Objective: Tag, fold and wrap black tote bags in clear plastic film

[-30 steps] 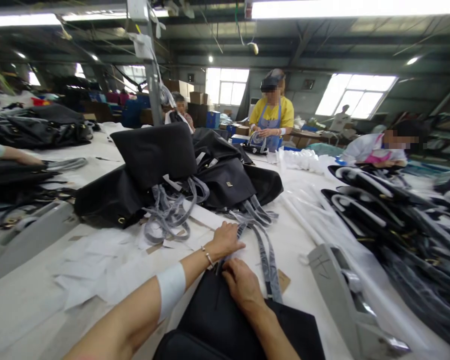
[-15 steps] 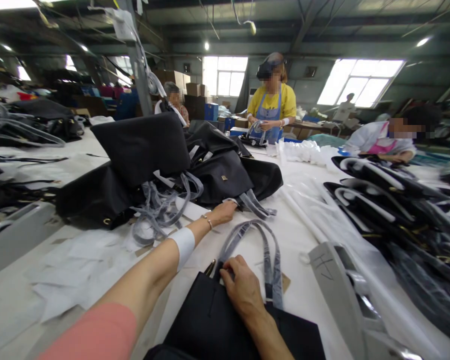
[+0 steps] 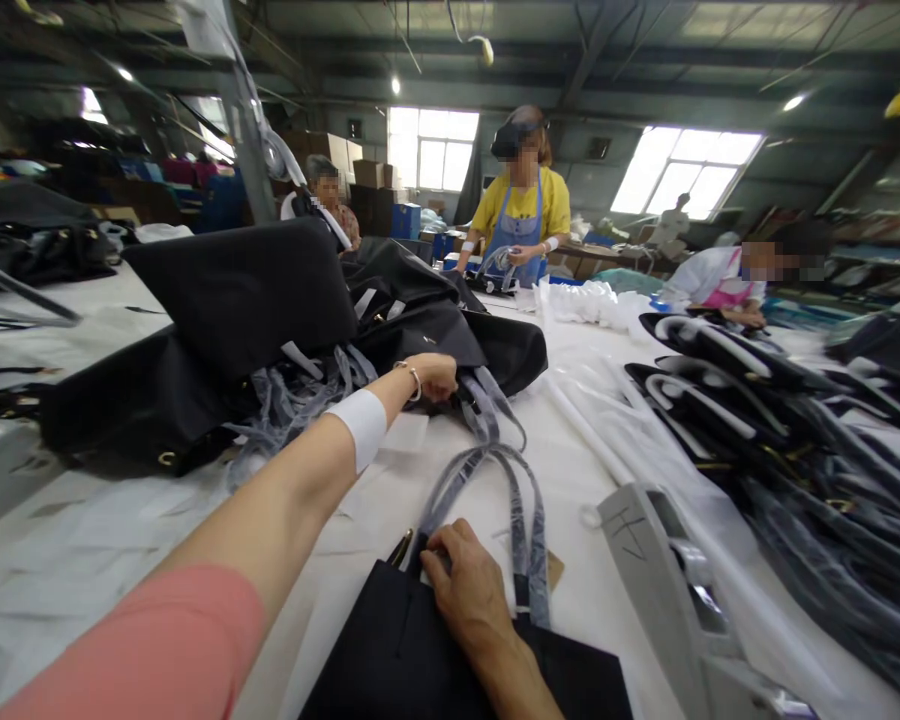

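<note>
- Seeing a heap of black handbags (image 3: 34,250) at the far left, on the white work table (image 3: 67,330), I find it sits nearer the frame edge than before, since my view has swung.
- My left hand (image 3: 431,376), with a bracelet (image 3: 407,380) and a white wristband (image 3: 358,425), now reaches further forward than in the last frame, and more of the pink sleeve (image 3: 142,640) shows. It is curled, knuckles up, against the front of a pile of black tote bags (image 3: 412,335); I cannot tell whether it grips anything.
- Tangled grey webbing straps (image 3: 300,400) lie under the pile, just left of that hand.
- A seated co-worker (image 3: 322,190) stays well behind the pile.
- My right hand (image 3: 461,585) stays closed over the top edge of a black tote (image 3: 397,640) at the bottom of my view, just beside a small brass zipper pull (image 3: 400,547). The tote's grey handles (image 3: 487,470) arch up from it, clear of my left hand.
- A co-worker in a yellow shirt and blue apron (image 3: 521,205) works at the far end of the table.
- A grey bracket (image 3: 664,590) sits on the table's right side, beside a stack of black bags (image 3: 720,400).
- A co-worker in a white jacket (image 3: 720,280) sits beyond that stack.
</note>
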`<state>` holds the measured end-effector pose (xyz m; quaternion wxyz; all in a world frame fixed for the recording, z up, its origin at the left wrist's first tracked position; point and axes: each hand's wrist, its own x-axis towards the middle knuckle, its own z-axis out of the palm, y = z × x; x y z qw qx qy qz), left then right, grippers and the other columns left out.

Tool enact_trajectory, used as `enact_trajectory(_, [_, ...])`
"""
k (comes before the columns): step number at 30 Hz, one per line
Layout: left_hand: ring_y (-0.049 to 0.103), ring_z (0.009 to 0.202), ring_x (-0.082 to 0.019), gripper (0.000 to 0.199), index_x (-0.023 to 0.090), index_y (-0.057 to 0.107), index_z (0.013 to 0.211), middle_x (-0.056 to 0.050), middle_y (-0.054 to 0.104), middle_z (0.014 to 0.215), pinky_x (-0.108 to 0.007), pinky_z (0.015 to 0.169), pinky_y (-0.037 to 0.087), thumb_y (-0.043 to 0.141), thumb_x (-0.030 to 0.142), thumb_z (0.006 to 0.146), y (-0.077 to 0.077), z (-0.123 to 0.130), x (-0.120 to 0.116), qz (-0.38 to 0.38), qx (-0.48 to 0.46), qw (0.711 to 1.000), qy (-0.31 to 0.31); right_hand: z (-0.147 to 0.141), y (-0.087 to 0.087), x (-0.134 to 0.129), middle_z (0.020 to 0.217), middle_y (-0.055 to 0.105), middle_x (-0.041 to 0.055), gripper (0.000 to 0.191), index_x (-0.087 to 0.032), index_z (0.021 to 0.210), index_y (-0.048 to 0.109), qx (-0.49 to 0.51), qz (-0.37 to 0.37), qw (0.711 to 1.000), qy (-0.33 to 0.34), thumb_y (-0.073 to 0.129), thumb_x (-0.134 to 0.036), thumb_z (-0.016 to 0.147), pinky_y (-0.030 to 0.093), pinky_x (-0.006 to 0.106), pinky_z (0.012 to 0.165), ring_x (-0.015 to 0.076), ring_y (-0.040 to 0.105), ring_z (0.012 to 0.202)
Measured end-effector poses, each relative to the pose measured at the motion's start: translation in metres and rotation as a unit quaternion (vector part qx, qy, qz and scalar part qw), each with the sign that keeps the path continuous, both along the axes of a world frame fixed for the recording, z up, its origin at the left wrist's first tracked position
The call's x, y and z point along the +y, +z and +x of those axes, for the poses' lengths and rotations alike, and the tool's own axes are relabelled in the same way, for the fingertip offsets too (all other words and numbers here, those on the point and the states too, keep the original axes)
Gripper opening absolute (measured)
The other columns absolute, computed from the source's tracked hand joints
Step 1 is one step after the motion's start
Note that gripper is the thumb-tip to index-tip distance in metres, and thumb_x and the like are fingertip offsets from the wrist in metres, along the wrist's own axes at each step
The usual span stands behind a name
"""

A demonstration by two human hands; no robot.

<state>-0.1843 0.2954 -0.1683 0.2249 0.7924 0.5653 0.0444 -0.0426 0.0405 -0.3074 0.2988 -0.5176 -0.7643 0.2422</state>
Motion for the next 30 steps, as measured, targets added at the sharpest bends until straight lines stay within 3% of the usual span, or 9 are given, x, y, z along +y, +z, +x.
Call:
enact_trajectory(3, [0.065,0.074,-0.017,0.023,0.010,0.065,0.096,-0.006,0.067,0.084,-0.033,0.071,0.059,0.066,0.032,0.089,-0.004,0.040,-0.017,-0.110,0.006,0.991,-0.077,-0.001,-0.001,0.000,0.087,0.061,0.0009,0.011,-0.023,0.085,0.063,0.011,-0.001,1.000,-0.003,0.059,-0.013,0.083,0.046,0.026,0.074,0.0179,0.062,0.081])
enact_trajectory(5, [0.067,0.074,-0.017,0.020,0.012,0.069,0.092,-0.006,0.069,0.080,-0.031,0.071,0.058,0.062,0.031,0.090,-0.007,0.076,-0.027,-0.134,-0.029,0.981,-0.135,-0.001,-0.002,0.000,0.088,0.062,0.0009,0.012,-0.023,0.084,0.063,0.010,-0.002,1.000,-0.001,0.060,-0.012,0.082,0.046,0.027,0.073,0.0182,0.062,0.081])
enact_trajectory(8, [0.066,0.096,-0.016,0.025,0.021,0.068,0.110,-0.002,0.070,0.105,-0.025,0.088,0.054,0.053,0.033,0.094,-0.020,0.126,-0.036,-0.084,-0.107,0.971,-0.196,-0.001,-0.006,0.001,0.088,0.062,0.0009,0.015,-0.024,0.085,0.064,0.008,-0.004,1.000,-0.010,0.061,-0.010,0.080,0.045,0.027,0.073,0.0187,0.063,0.081])
enact_trajectory(11, [0.051,0.125,-0.021,0.042,0.017,0.053,0.132,-0.009,0.055,0.136,-0.031,0.108,0.041,0.055,0.033,0.093,-0.048,0.147,-0.030,0.007,-0.126,0.977,-0.171,-0.001,-0.012,0.001,0.087,0.062,0.0001,0.020,-0.024,0.085,0.063,0.032,0.007,0.999,-0.010,0.062,-0.005,0.077,0.045,0.026,0.072,0.0175,0.063,0.081])
enact_trajectory(14, [0.045,0.131,-0.028,0.046,0.008,0.046,0.135,-0.020,0.046,0.140,-0.047,0.111,0.037,0.054,0.027,0.094,-0.081,0.136,-0.010,0.076,-0.097,0.987,-0.101,-0.001,-0.017,0.002,0.087,0.062,-0.0006,0.022,-0.024,0.085,0.062,0.050,0.014,0.999,-0.008,0.063,-0.004,0.076,0.044,0.025,0.073,0.0166,0.062,0.081])
enact_trajectory(17, [0.042,0.132,-0.030,0.052,0.009,0.040,0.139,-0.021,0.042,0.143,-0.049,0.112,0.035,0.056,0.019,0.091,-0.098,0.106,0.013,0.127,-0.067,0.988,-0.058,0.002,-0.019,0.003,0.087,0.062,-0.0002,0.022,-0.024,0.086,0.063,0.042,0.015,0.999,-0.012,0.065,-0.005,0.076,0.045,0.026,0.073,0.0173,0.062,0.082])
enact_trajectory(21, [0.032,0.140,-0.027,0.068,0.009,0.023,0.148,-0.020,0.026,0.153,-0.039,0.116,0.026,0.044,0.002,0.083,-0.095,0.054,0.040,0.181,-0.037,0.983,-0.016,0.006,-0.017,0.004,0.087,0.062,-0.0002,0.021,-0.024,0.086,0.063,0.049,0.011,0.999,-0.017,0.066,-0.005,0.076,0.045,0.025,0.073,0.0171,0.062,0.081])
enact_trajectory(25, [0.039,0.135,-0.026,0.066,0.013,0.030,0.146,-0.016,0.037,0.149,-0.037,0.116,0.027,0.045,0.003,0.082,-0.088,0.005,0.064,0.188,-0.009,0.982,0.007,0.008,-0.015,0.006,0.087,0.062,-0.0004,0.022,-0.024,0.087,0.063,0.055,0.001,0.998,-0.014,0.067,-0.006,0.075,0.045,0.025,0.073,0.0169,0.063,0.081])
enact_trajectory(30, [0.048,0.127,-0.027,0.049,0.014,0.044,0.136,-0.016,0.049,0.138,-0.045,0.113,0.032,0.050,0.013,0.087,-0.089,0.000,0.068,0.182,0.004,0.983,0.014,0.006,-0.017,0.007,0.087,0.062,-0.0010,0.022,-0.025,0.086,0.063,0.057,-0.007,0.998,-0.020,0.067,-0.006,0.074,0.043,0.025,0.072,0.0166,0.062,0.081])
